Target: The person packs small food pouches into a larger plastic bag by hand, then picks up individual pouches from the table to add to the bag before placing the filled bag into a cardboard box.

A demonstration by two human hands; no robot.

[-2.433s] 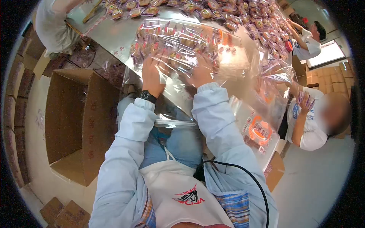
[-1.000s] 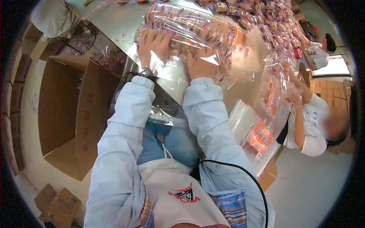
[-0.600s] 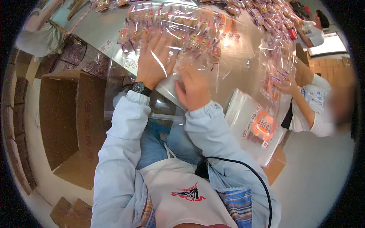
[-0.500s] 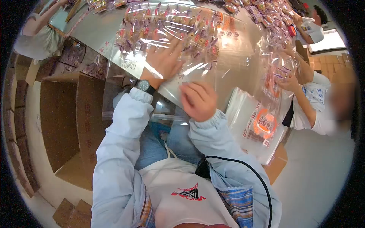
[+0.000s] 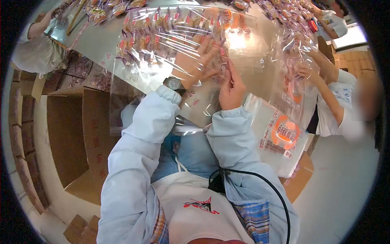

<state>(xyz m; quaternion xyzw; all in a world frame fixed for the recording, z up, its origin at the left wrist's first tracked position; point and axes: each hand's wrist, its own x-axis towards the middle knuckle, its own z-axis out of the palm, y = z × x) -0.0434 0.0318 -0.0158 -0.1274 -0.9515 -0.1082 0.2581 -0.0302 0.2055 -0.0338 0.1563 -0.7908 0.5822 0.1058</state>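
Note:
A large clear plastic bag [image 5: 122, 87] lies flat on the table, its mouth towards me. Inside it are rows of small wrapped snack packets [image 5: 152, 22] with red labels. My left hand [image 5: 191, 65], wearing a watch, reaches under the film with fingers spread at the lower right of the rows. My right hand [image 5: 232, 87] stands on edge at the bag's right side, fingers stretched out towards the end packets. Whether its fingertips press on the film is hard to tell.
A stack of flat printed bags [image 5: 280, 138] lies to my right. An open cardboard box [image 5: 91, 138] stands at left. Loose packets [image 5: 280, 12] pile up at the back. A co-worker's hand [image 5: 304, 71] handles another bag at right; another person [image 5: 38, 51] is at far left.
My left hand has shifted right inside the bag, with its fingers more spread. My right hand has moved up and right to the bag's side, its curled fingers now straightened.

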